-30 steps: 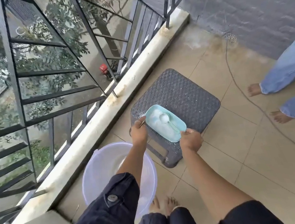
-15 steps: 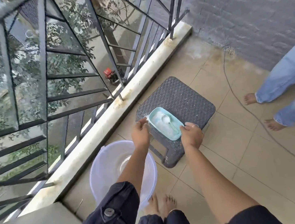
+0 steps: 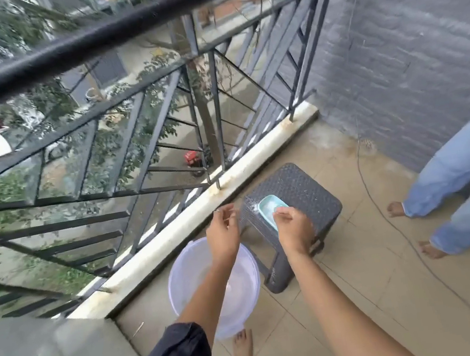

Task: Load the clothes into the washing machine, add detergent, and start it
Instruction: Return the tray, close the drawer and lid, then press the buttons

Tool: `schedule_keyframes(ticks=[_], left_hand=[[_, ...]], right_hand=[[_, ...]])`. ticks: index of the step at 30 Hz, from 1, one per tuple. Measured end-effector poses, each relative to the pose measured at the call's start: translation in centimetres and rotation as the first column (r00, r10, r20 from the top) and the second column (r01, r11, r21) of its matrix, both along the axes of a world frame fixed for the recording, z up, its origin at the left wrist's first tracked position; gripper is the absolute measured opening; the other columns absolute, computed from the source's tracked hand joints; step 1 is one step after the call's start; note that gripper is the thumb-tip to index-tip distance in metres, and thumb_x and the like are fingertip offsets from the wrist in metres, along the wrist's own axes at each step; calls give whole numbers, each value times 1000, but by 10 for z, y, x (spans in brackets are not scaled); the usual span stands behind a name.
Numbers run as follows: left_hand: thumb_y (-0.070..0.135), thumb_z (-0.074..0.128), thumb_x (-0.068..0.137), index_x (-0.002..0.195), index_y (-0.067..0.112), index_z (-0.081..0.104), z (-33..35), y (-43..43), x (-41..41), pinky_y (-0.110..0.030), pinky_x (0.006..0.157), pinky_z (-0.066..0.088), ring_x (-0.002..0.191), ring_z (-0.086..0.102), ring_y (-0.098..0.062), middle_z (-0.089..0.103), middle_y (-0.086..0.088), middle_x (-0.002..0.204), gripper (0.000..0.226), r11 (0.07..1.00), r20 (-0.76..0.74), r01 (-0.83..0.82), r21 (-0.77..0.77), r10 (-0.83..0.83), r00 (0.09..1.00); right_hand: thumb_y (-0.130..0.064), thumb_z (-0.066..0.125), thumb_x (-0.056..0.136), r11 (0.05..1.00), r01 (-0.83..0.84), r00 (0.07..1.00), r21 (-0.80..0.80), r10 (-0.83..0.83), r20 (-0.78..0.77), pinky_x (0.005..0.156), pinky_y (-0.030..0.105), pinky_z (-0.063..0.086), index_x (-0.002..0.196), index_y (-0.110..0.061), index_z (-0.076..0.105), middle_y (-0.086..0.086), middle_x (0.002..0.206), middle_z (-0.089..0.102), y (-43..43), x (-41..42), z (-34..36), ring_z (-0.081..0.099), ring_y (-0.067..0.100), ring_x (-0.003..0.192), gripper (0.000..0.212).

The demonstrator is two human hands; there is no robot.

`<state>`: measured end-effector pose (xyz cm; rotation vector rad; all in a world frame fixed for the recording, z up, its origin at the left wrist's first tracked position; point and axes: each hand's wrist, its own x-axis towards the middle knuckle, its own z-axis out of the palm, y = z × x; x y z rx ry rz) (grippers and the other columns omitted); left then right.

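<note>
tub (image 3: 268,207) on stool (image 3: 308,194), basin (image 3: 192,277) l

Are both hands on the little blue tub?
No, only the right hand is at the blue tub; the left hand hangs apart.

No legible text, label, brand, number or sign anywhere in view. Teal container (image 3: 269,204) on stool (image 3: 304,186): plain surface, no print visible. Red machine (image 3: 191,157) on ground beyond railing (image 3: 218,113): too small and blurred to read any marking.
</note>
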<state>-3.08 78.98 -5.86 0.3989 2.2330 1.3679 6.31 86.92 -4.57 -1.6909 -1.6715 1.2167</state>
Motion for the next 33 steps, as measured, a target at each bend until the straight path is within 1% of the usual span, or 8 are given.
schedule_keyframes(ticks=[6, 12, 16, 22, 26, 28, 30, 33], left_hand=[[16, 51, 94, 109, 13, 67, 30, -83, 5, -32, 89, 47, 100, 64, -22, 71, -4, 105, 22, 995, -81, -99, 33, 102, 991], [29, 55, 92, 82, 15, 72, 56, -191, 27, -28, 71, 45, 79, 64, -19, 67, 4, 74, 24, 924, -91, -377, 57, 381, 920], [31, 56, 92, 82, 12, 74, 71, -266, 40, -24, 64, 36, 71, 58, -14, 66, 2, 72, 28, 872, -96, -488, 44, 489, 867], [32, 55, 93, 68, 15, 65, 94, -374, 41, -23, 56, 34, 67, 54, -14, 59, 5, 61, 32, 755, -94, -649, 99, 656, 749], [36, 54, 91, 81, 9, 75, 104, -439, 43, -26, 65, 32, 75, 58, -16, 69, -3, 75, 36, 669, -122, -737, 100, 743, 658], [33, 53, 93, 78, 11, 73, 102, -473, 41, -25, 67, 33, 76, 59, -16, 72, -2, 82, 34, 614, -80, -781, 117, 790, 608], [32, 52, 94, 67, 15, 64, 100, -509, 36, -26, 62, 35, 75, 61, -19, 71, -1, 79, 34, 568, -61, -811, 139, 823, 565], [34, 51, 95, 73, 16, 66, 100, -560, 25, -22, 61, 36, 76, 58, -15, 68, 1, 77, 32, 518, -51, -845, 134, 855, 516]], right_hand=[[-10, 60, 84, 983, -165, 986, 80, 165, -4, 58, 13, 30, 93, -5, 73, 12, 94, 74, -68, -6, 33, 66, 27, 92, 16], [-16, 63, 84, 928, -323, 944, 183, 329, -3, 76, 31, 38, 92, -3, 72, 17, 95, 72, -160, -10, 57, 63, 33, 94, 18], [-21, 64, 86, 890, -421, 898, 176, 436, -59, 68, 29, 35, 90, -2, 70, 16, 95, 72, -226, -13, 70, 64, 32, 93, 21], [-30, 65, 84, 791, -585, 788, 179, 607, -103, 65, 25, 31, 78, -4, 69, 14, 84, 71, -329, -28, 89, 61, 31, 84, 27], [-33, 67, 82, 753, -639, 747, 154, 656, -108, 60, 25, 25, 67, -13, 63, 2, 67, 60, -387, -37, 100, 52, 21, 70, 25], [-32, 68, 81, 724, -671, 716, 157, 688, -115, 60, 25, 29, 62, -15, 58, 0, 64, 59, -417, -45, 101, 52, 20, 67, 27], [-30, 67, 81, 701, -696, 690, 152, 713, -127, 62, 26, 33, 62, -14, 59, 1, 63, 59, -446, -54, 100, 53, 22, 66, 26], [-30, 67, 80, 687, -713, 673, 143, 727, -135, 62, 25, 34, 64, -14, 60, 1, 64, 60, -490, -69, 98, 53, 21, 66, 24]])
